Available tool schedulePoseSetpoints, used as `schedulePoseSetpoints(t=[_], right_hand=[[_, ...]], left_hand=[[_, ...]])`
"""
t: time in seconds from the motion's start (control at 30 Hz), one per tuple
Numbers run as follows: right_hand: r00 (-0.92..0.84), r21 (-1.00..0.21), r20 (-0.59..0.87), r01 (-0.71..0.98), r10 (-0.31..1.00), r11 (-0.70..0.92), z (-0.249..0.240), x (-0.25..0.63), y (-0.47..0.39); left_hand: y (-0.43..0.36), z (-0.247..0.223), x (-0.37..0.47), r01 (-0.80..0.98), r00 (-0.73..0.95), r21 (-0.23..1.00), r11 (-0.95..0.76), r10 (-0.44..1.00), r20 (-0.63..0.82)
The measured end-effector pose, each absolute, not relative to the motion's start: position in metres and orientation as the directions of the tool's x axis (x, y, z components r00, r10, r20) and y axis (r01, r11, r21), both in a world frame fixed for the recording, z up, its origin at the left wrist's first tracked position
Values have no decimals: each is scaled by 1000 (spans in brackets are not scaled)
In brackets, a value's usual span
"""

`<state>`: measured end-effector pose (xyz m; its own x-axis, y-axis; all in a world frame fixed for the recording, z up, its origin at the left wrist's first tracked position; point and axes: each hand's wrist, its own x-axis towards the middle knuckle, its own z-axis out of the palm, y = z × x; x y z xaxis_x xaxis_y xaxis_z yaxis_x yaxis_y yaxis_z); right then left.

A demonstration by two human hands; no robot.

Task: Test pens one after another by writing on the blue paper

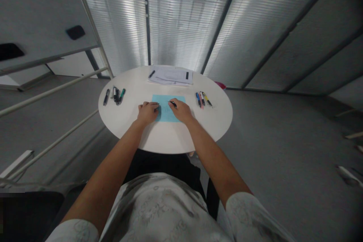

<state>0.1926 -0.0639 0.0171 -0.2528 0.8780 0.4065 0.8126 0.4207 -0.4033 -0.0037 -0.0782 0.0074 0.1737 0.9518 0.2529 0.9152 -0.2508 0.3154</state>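
A sheet of light blue paper (168,118) lies on the white round table (167,140) in front of me. Over its upper right part, my right hand (181,110) is closed around a dark pen (172,104), tip toward the paper. Faint marks show on the sheet, too small to read. My left hand (148,112) rests at the paper's left edge with its fingers curled. A small dark thing (157,103) shows at those fingertips; what it is I cannot make out.
Behind the blue sheet lies a stack of white papers (170,75) with a dark pen (152,73) on it. Several pens and markers (116,94) lie at left, several more (202,99) at right. A white metal frame (56,89) stands left of the table; blinds (181,19) hang beyond.
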Motion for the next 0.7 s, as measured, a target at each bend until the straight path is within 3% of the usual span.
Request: schedulePoseSetpoints(t=[0.7], right_hand=[[-275,-396,405,807,872,438,18,194,-65]], left_hand=[[-74,2,-7,877,171,384,-289,934,312]])
